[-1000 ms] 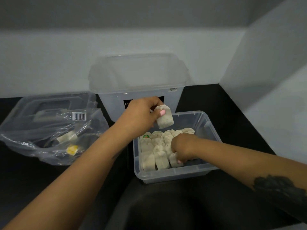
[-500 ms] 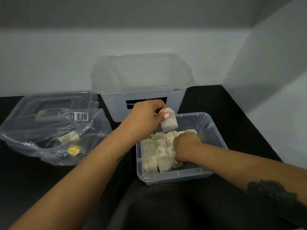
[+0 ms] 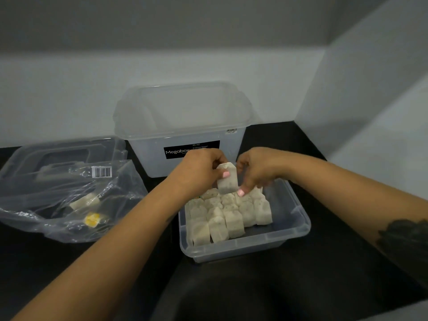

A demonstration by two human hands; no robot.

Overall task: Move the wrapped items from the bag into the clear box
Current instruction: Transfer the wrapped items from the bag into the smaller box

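Observation:
A small clear box [image 3: 298, 228] sits in front of me with several pale wrapped items [image 3: 228, 215] standing in rows inside. Above its far edge my left hand [image 3: 199, 171] pinches one more wrapped item [image 3: 228, 180] by its upper left side. My right hand [image 3: 259, 170] pinches the same item from the right, with the thumb under its lower corner. To the left lies a crumpled clear plastic bag [image 3: 46, 212] with a barcode label. One wrapped item [image 3: 84, 201] and a small yellow piece [image 3: 92, 220] are still inside the bag.
A large lidded translucent tub [image 3: 185, 126] labelled Megabox stands behind the small box. A clear lid with a handle [image 3: 58, 151] lies under the bag at the back left. White walls close in behind and on the right. The counter is black.
My right hand has lifted out of the small box and taken hold of the wrapped item that my left hand carries. The item has come lower, over the box's far rows.

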